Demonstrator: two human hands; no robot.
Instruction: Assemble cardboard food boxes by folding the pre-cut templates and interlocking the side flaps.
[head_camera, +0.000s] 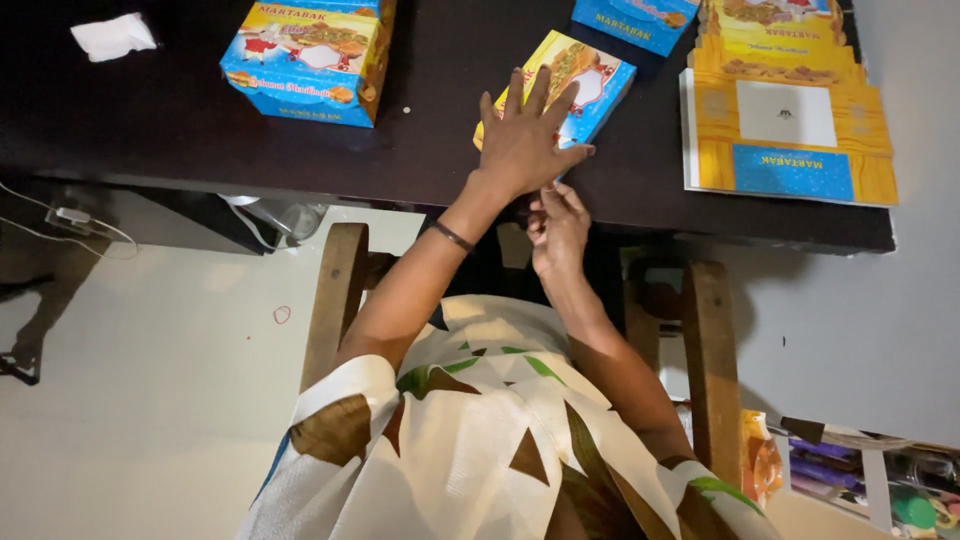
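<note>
The left hand (525, 135) lies flat, palm down and fingers spread wide, on a partly folded blue and yellow carton (570, 85) that rests near the front edge of a dark table (180, 130). The carton sits directly under that palm and juts out beyond the fingertips toward the far side of the table, tilted so that one corner points away from the person; the hand presses on it rather than closing around it. A thin dark band circles the left wrist. The right hand (558, 228) is just below, at the table's front edge and right beneath the near end of the carton, with its fingers bunched close together; it seems to pinch a flap or the carton's lower edge, though the shadow there makes it hard to be sure what, if anything, is between the fingertips. To the left on the table stands an assembled box (308, 60) of the same print, well apart from the hands, and beyond it a crumpled white tissue (113, 36). To the right lies a stack of flat unfolded cartons (785, 120), with another folded box (640, 20) at the top edge of the view. A wooden chair (335, 300) frames the person's arms below the table.
</note>
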